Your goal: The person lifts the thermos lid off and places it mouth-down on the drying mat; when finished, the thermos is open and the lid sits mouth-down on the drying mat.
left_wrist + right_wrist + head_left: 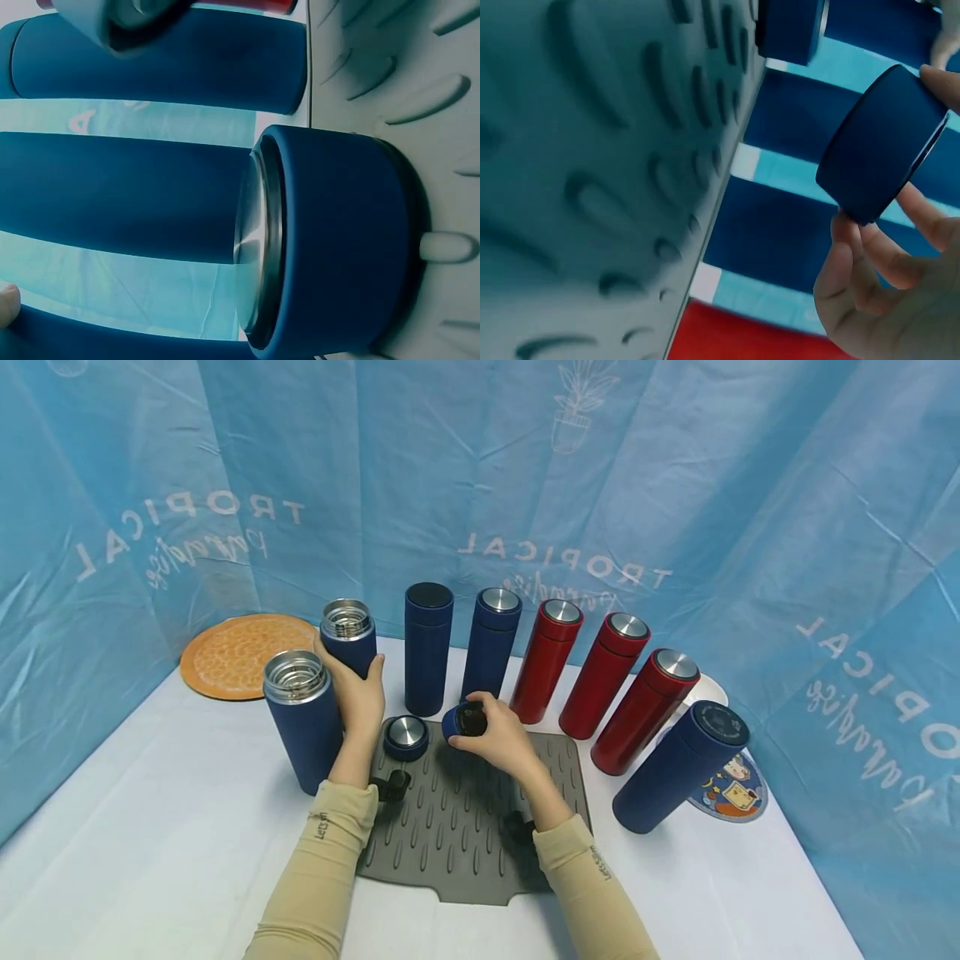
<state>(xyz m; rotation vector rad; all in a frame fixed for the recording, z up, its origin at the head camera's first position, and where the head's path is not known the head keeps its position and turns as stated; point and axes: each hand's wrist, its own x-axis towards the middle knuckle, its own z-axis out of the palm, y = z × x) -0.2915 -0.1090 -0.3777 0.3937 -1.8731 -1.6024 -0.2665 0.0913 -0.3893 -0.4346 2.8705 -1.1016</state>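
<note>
My left hand (358,697) grips a lidless navy thermos (349,639) at the back left, its steel mouth bare. A wider lidless navy thermos (300,718) stands just in front of it and to the left. Over the grey mat (465,827), my right hand (501,739) pinches a navy lid (881,146) between thumb and fingers, its black top (472,719) tilted toward the head camera. A second navy lid (407,737), with a steel top, rests on the mat's back left corner. In the left wrist view this lid (341,240) fills the middle.
Along the back stand two capped navy thermoses (428,647) and three red thermoses (547,660). Another capped navy thermos (675,768) stands right, before a patterned round mat (738,789) and a white item (708,687). An orange round mat (243,656) lies back left.
</note>
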